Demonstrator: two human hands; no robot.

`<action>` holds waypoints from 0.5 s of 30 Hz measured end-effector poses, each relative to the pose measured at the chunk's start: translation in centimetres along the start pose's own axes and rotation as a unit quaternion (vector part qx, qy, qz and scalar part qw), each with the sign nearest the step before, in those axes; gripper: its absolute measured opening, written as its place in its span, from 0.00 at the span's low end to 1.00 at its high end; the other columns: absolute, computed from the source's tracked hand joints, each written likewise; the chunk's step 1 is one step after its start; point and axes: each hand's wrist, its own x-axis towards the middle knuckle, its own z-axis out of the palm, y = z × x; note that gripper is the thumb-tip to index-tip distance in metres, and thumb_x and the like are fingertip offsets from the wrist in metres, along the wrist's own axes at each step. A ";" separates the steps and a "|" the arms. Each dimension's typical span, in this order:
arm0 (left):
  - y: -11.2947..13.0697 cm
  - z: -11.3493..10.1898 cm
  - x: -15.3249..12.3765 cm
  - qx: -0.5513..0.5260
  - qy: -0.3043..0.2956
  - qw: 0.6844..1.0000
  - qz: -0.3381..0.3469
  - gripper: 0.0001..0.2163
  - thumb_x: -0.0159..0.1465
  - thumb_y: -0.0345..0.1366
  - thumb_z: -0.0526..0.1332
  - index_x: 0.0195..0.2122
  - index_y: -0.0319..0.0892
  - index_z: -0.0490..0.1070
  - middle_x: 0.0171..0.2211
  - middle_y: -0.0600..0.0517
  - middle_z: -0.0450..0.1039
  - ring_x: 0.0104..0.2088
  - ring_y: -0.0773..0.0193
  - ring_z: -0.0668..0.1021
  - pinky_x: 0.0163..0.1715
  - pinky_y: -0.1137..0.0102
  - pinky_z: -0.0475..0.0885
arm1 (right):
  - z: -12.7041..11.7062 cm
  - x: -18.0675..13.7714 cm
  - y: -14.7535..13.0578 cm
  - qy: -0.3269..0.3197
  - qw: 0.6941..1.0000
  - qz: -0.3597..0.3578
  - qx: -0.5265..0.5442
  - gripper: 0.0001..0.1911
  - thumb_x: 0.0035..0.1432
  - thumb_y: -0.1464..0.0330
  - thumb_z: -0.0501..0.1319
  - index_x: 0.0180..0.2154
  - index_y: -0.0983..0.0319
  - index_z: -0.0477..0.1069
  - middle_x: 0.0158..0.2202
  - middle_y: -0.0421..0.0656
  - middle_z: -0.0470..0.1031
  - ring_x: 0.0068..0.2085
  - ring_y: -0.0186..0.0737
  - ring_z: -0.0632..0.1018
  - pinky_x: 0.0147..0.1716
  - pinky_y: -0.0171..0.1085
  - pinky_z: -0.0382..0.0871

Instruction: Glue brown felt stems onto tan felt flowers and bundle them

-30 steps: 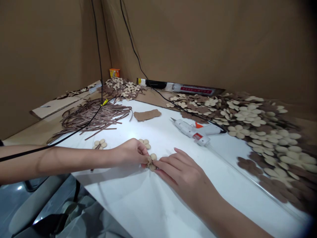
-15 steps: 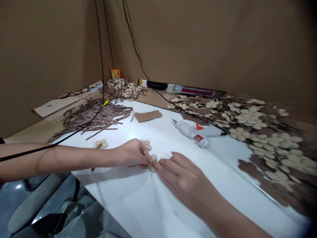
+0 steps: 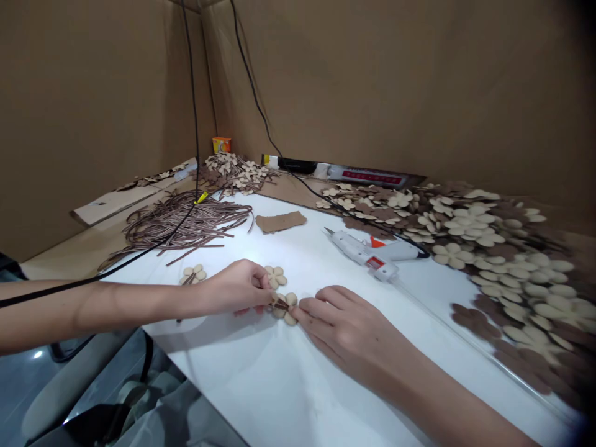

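A beige flower cut-out (image 3: 291,318) lies on the white board, with a short piece of brown cord (image 3: 282,303) across its middle. My left hand (image 3: 244,288) reaches in from the left and pinches the cord over the flower. From the other side my right hand (image 3: 342,320) rests low, its curled fingertips closed at the flower's right petals. Just beyond is another beige flower (image 3: 275,277), bare on top. Beside my left forearm lies a third flower (image 3: 193,274) with brown cord on it, partly covered by the arm.
A white hot glue gun (image 3: 367,253) lies right of centre. Piled beige and brown flowers (image 3: 475,220) cover the right side. Loose brown cords (image 3: 181,223) are heaped at the left; a cardboard scrap (image 3: 280,221) lies behind. A black cable (image 3: 139,254) crosses above my left forearm.
My left fingers have shifted slightly left, and the brown cord on the flower now shows between my hands. The view has tilted up a little.
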 end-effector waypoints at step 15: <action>-1.8 0.2 -1.9 0.503 0.126 0.701 0.490 0.12 0.64 0.32 0.51 0.45 0.39 0.69 0.47 0.42 0.72 0.55 0.52 0.67 0.57 0.53 0.52 | 0.0 -0.2 0.2 -0.011 1.000 0.001 -0.011 0.12 0.63 0.73 0.49 0.36 0.62 0.72 0.23 0.40 0.66 0.29 0.37 0.67 0.33 0.38 0.60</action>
